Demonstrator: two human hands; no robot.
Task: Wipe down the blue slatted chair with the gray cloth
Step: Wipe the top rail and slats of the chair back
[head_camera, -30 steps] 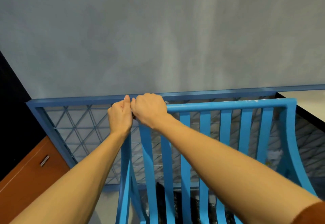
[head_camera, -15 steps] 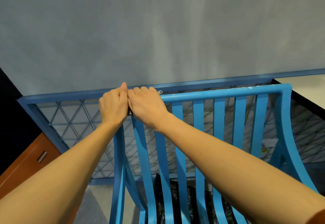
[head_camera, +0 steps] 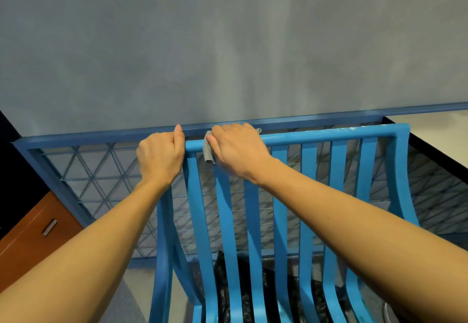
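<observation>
Closest to us, our two bare forearms reach forward over the blue slatted chair [head_camera: 307, 196], whose curved slats run up from the seat to the top rail. Between the lower slats we see something black and speckled [head_camera: 220, 284], which we cannot identify. Further up, our left hand [head_camera: 160, 156] grips the upper left corner of the chair back, fingers curled round it and thumb pointing up. Just beside it, with a short stretch of bare rail between, our right hand [head_camera: 238, 150] curls over the top rail and holds the gray cloth [head_camera: 208, 150] against it; a fold of cloth hangs just below the rail at the thumb side. Behind the chair stands a blue-framed mesh panel [head_camera: 96, 170], with a brown cabinet [head_camera: 33, 241] to its left, and beyond rises a plain gray wall [head_camera: 228, 44]
</observation>
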